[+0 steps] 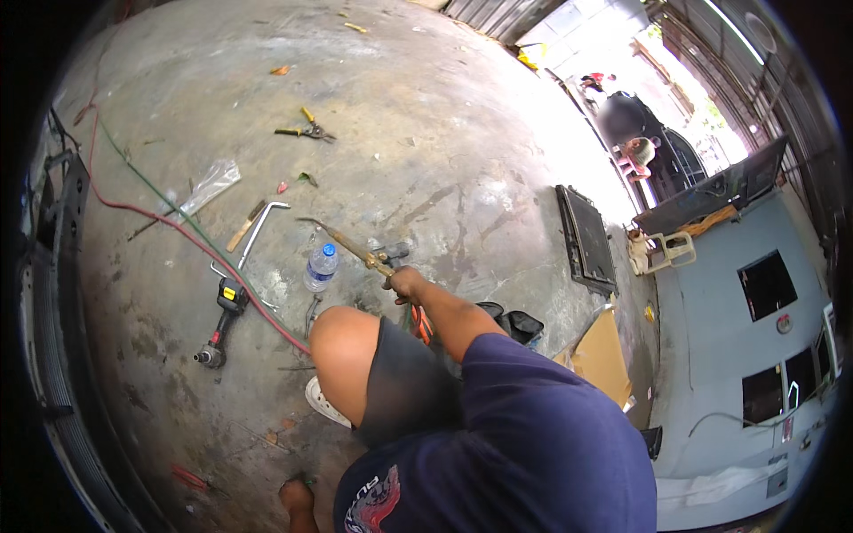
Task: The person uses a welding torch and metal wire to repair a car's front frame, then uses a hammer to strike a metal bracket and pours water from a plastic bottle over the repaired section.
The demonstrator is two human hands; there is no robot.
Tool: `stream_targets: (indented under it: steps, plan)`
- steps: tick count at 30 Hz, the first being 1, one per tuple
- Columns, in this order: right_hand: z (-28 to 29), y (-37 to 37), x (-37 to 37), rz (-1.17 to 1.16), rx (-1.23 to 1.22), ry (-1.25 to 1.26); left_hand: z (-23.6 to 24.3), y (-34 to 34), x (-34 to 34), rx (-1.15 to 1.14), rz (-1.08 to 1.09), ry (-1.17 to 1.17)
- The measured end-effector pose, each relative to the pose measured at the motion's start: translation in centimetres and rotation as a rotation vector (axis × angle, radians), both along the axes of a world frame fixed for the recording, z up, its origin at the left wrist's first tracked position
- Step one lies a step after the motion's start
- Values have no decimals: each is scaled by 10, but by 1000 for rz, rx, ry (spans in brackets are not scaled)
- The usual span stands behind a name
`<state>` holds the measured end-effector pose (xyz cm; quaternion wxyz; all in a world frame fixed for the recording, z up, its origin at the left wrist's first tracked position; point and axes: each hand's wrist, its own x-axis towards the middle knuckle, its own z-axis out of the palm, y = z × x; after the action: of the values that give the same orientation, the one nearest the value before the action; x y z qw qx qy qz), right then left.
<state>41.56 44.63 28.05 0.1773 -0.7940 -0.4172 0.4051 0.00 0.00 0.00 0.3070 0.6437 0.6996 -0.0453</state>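
My right hand (407, 284) is wrapped round the handle end of a brass gas torch (360, 252). The torch's bent tip points up and left, above the concrete floor. Low in the picture, my left hand (297, 496) is closed near the floor; a small dark-green bit shows beside its fingers, too little to name. A clear water bottle with a blue cap (321, 268) stands just left of the torch. Behind the torch lies a hammer-like dark tool (393, 252). Orange-and-black grips (421, 325) show below my right forearm.
Red and green hoses (203, 242) cross the floor at the left. Around them lie a cordless power tool (222, 324), a bent metal wrench (264, 233) and a wooden-handled tool (245, 226). Yellow-handled snips (306, 130) lie farther off. A dark framed panel (586, 240) lies right; people are outside.
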Motion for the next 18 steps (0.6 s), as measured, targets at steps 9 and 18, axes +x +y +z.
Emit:
stream_targets:
  steps: [9,18]
  plan:
    - [197,-308,39,-18,495,174,209,-95,33,314,295,-521]
    - [328,-274,-134,371,446,990,289,-58,1,309,593,-965]
